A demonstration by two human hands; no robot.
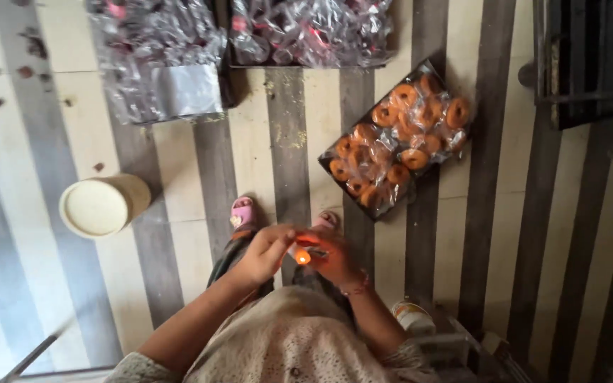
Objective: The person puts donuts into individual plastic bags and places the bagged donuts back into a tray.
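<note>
Just above my lap, my two hands meet over a small orange ring (302, 257), and everything else I place from that ring. My left hand (264, 252) comes in from the left with its fingers curled and the fingertips pinched at the ring's upper edge. My right hand (335, 257) cups the ring from the right, fingers bent close round it, a beaded bracelet (357, 285) on that wrist. The ring sits between the two sets of fingertips, held off the floor; how tightly either hand grips it I cannot tell.

Below the ring is my cream lace top (292, 340). Just beyond the ring, my feet in pink sandals (243, 213) rest on the striped floor (285, 142). Down to the right of the ring stands a small round tin (411, 315), partly hidden by clutter.

Well to the left of the ring sits a round cream tub (101, 206), upright. Up and to the right of the ring lies a dark tray (399, 138) under clear wrap, filled with many more orange rings. Farthest from the ring, along the top, are heaps of crumpled clear plastic bags (157, 50) with pink and red bits inside. A dark metal grille (590, 57) stands at the far right.
</note>
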